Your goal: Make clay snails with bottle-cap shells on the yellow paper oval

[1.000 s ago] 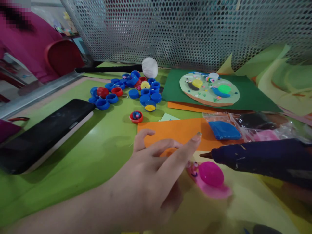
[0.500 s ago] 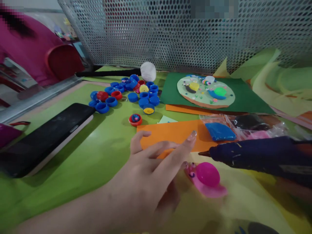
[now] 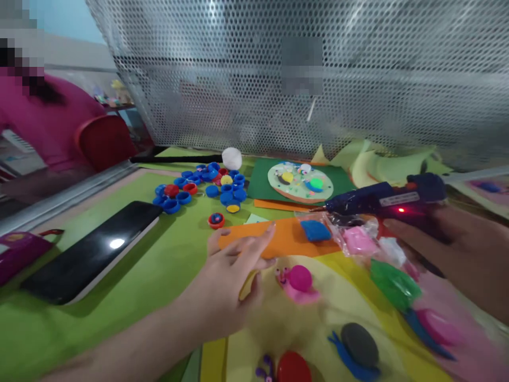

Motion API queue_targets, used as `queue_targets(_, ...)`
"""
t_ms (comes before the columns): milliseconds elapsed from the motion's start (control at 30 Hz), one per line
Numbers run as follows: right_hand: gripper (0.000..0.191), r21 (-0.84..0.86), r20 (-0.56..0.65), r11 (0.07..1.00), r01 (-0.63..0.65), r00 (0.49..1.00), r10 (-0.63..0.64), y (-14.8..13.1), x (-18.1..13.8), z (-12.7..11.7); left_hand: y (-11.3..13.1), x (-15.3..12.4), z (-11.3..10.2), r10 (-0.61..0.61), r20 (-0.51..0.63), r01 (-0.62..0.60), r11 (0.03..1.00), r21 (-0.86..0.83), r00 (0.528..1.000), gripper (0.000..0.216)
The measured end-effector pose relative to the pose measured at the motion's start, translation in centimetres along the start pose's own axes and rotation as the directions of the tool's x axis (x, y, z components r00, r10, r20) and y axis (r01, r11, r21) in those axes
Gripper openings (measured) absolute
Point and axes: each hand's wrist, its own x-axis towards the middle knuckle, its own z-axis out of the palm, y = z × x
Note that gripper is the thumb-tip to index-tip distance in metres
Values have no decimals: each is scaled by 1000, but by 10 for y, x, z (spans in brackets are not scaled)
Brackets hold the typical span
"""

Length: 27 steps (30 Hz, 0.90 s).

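Note:
My left hand (image 3: 230, 270) hovers over the left edge of a pale yellow round board (image 3: 254, 339), its fingers apart and nothing plainly held. Just right of the fingertips a pink clay snail (image 3: 299, 281) with a magenta shell and small eyes lies on the board. Lower down are a blue snail with a dark grey shell (image 3: 360, 345) and a red-shelled one with purple feelers (image 3: 292, 366), cut off by the frame. At the right, my right hand (image 3: 469, 249) grips a dark blue glue gun (image 3: 382, 199), its red light lit and nozzle pointing left.
Blue and red bottle caps (image 3: 226, 193) cluster at the back. A black phone (image 3: 95, 249) lies at the left. Clay packets (image 3: 360, 239) and orange paper (image 3: 278, 239) sit beyond the board. A finished snail disc (image 3: 300, 185) rests before a perforated metal screen (image 3: 222, 95). A person in pink (image 3: 51, 111) sits left.
The glue gun has moved up and away from the pink snail, toward the clay packets. My left hand has drawn slightly back from the snail. The view has tilted up and shows more of the board.

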Motion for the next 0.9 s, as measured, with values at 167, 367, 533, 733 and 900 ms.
queue_targets(167,60,143,91,950,-277,960,267,17,4,-27,-2,2,2,-52,85,53,999,-13,995,64)
queue_targets(367,43,34,264,816,-576,793,549,70,-24,-25,-2,4,0,-78,93,74,996,46,993,65)
queue_targets(533,30,54,411,695,-717,650,639,96,-33,-29,-5,4,3,-49,142,38,996,77,989,63)
queue_targets(733,27,64,433,624,-779,585,686,134,-33,-27,-10,2,8,-112,79,106,991,77,991,65)
queue_targets(900,25,45,305,751,-659,725,618,170,-31,-7,-9,1,9,-91,97,81,991,109,991,62)
